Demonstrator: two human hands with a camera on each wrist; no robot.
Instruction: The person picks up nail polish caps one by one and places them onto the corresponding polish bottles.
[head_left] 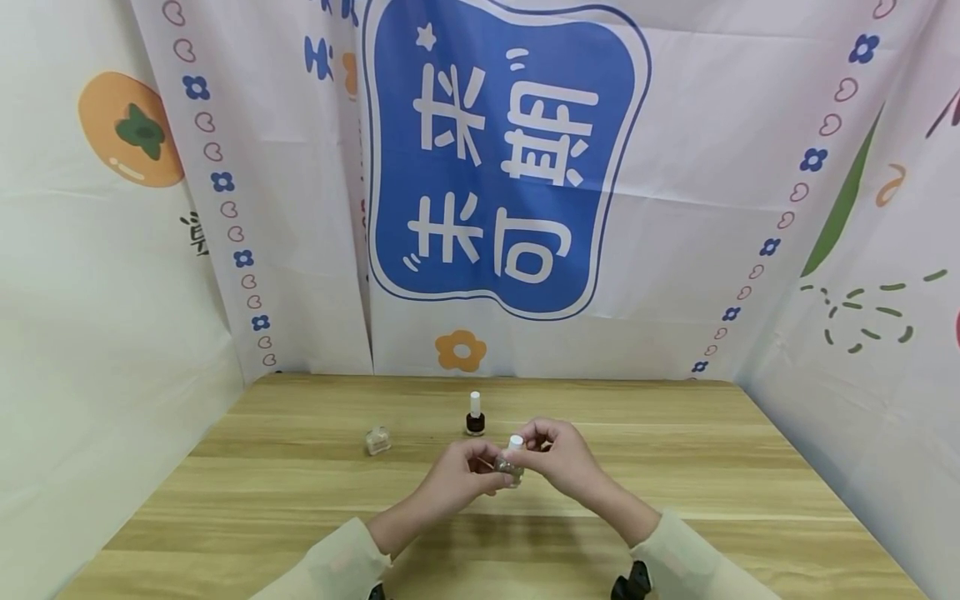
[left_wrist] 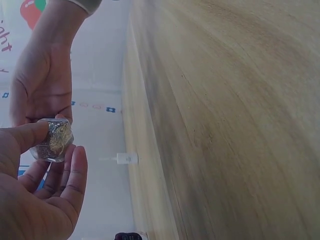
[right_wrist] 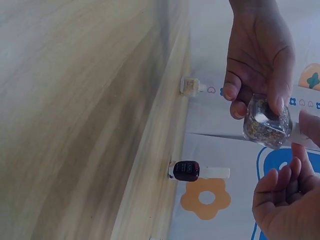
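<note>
Fingers in play on both sides! The left hand point(head_left: 459, 475) had the glass of the glitter bottle point(right_wrist: 265, 131) snug between thumb and fingers, while the right hand point(head_left: 566, 458) pinched its white cap point(head_left: 516, 442), the other right fingers loosely bent. And there it was, the glitter bottle, held up above the table point(head_left: 750, 492), nearer the person than the dark bottle point(head_left: 476, 423) and slightly to its right! How far along? Cap and glass were together, no gap to be seen; the grip looked right for working the cap, but whether it was loose or tight, I couldn't tell. Out wider: the dark bottle stood upright, its own cap on. Left of it sat a clear bottle point(head_left: 378, 440), no tall cap showing. Right of it, a small white item point(left_wrist: 127, 158), and behind it all, the printed cloth point(head_left: 675, 292).
</note>
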